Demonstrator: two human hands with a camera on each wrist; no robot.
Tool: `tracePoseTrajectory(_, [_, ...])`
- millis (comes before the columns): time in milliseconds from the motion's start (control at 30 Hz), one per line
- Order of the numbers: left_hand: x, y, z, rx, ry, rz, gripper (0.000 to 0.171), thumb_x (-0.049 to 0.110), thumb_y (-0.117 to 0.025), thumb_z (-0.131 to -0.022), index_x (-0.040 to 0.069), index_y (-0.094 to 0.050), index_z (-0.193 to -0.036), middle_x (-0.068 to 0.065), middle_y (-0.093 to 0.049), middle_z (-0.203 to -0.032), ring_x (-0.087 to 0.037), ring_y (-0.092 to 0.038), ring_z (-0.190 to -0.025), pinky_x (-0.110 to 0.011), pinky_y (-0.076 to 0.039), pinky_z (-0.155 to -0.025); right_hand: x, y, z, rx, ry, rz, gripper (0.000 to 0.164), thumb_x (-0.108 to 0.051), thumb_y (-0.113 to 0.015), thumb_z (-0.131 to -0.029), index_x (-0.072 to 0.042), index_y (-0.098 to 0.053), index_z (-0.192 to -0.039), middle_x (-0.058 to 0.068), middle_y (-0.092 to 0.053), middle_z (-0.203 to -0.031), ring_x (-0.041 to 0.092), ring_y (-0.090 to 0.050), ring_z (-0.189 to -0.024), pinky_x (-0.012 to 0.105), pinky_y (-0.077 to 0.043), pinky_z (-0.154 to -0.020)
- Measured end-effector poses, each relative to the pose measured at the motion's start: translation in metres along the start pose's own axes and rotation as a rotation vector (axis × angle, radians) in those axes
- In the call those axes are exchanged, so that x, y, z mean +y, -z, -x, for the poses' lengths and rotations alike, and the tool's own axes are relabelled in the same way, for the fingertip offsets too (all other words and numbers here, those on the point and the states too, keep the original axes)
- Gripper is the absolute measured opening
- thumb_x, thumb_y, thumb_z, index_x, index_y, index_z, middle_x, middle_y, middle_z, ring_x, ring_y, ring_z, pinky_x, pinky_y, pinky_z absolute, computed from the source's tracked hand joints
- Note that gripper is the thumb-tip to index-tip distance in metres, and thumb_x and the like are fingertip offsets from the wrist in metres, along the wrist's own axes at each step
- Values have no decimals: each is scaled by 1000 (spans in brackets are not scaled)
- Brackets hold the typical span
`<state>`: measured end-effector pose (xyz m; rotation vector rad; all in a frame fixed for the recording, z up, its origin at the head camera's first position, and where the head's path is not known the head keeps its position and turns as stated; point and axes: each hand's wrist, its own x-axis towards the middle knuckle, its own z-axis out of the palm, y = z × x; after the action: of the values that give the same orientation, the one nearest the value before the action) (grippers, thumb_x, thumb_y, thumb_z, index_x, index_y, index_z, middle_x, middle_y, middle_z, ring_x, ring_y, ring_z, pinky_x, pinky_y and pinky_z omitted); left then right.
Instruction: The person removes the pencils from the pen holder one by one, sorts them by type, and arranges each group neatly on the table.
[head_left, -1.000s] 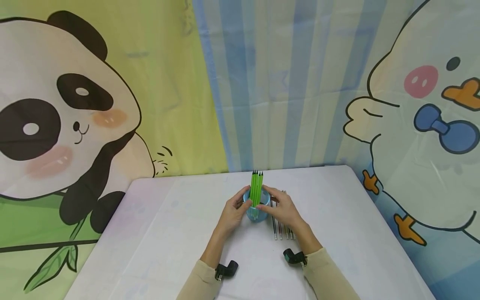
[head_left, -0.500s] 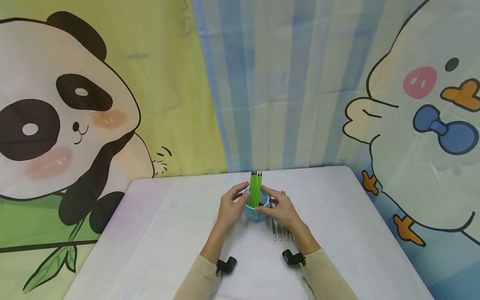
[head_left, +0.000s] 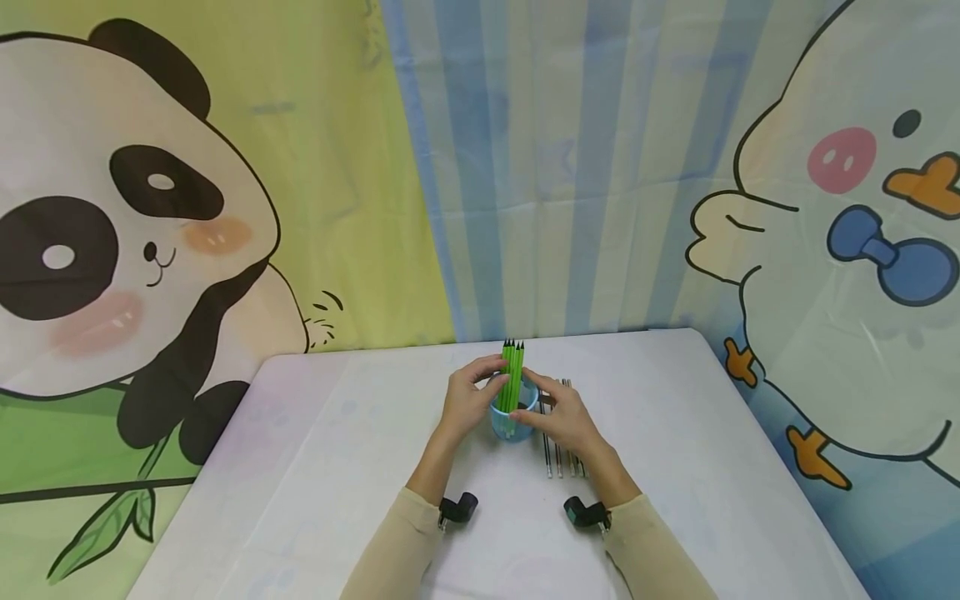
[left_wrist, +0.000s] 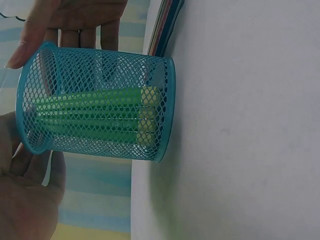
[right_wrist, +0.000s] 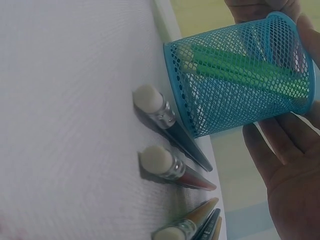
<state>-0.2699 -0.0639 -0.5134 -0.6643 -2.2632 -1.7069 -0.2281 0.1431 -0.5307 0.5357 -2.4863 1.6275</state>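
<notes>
A blue mesh pencil cup (head_left: 513, 428) stands upright on the white table. Several green pencils (head_left: 511, 375) lean inside it, dark points up, their pale blunt ends at the bottom in the left wrist view. My right hand (head_left: 564, 417) holds the cup from the right, thumb on the near rim and fingers round the far side. At the cup's left, my left hand (head_left: 467, 398) has its thumb and fingertips at the green pencils just above the rim. Whether it pinches them cannot be made out.
Several pencils with white erasers (right_wrist: 157, 160) and metal bands lie side by side right of the cup, partly under my right hand. The table (head_left: 360, 467) ends at a cartoon-printed curtain (head_left: 540, 208) behind. Each wrist wears a black camera (head_left: 459, 507).
My left hand has left the cup's left rim, moved slightly up and away, then come back toward the green pencils. The right hand and cup stay nearly in place.
</notes>
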Motion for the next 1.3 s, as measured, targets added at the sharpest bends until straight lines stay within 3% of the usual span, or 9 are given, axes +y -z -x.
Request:
tracePoseTrajectory(200, [2,0,-1,74,-24,27,20,5,-78,-92,5,-79,-112,-12,-75,-126,-31,-72,-115,-45,-58,-100,0,-1,-1,0,-14,-4,83,-35,-88,-84,-18,-50,-156,11,-53,-156,34,-54,-141,49,-54,-106])
tracePoseTrajectory(433, [11,2,-6,170,-98,169,22,-13,-75,-87,-9,-75,-109,-25,-72,-123,-42,-68,-120,-49,-60,-93,0,-2,0,-1,-34,-17,84,-36,-88,-85,-18,-49,-156,11,-51,-158,36,-53,-142,51,-54,-106])
tracePoseTrajectory(767, [38,16,-15,253,-149,167,20,-2,-73,-94,-3,-76,-114,-16,-73,-129,-30,-68,-123,-27,-60,-93,2,-3,1,4,-37,-21,84,-33,-89,-84,-20,-49,-156,10,-51,-158,36,-52,-143,53,-52,-107])
tracePoseTrajectory(1033, [58,34,-20,313,-220,220,24,-9,-71,-93,-2,-76,-115,-18,-72,-130,-23,-72,-118,-24,-59,-92,1,-3,2,-1,-50,-15,84,-35,-88,-85,-20,-48,-157,10,-50,-159,37,-53,-142,51,-53,-106])
tracePoseTrajectory(1300, [62,48,-16,359,-213,247,26,-7,-70,-94,-5,-73,-120,-23,-70,-131,-21,-66,-126,-26,-57,-99,0,-2,2,-13,-66,-22,85,-33,-88,-85,-20,-47,-158,13,-48,-160,41,-56,-138,51,-54,-105])
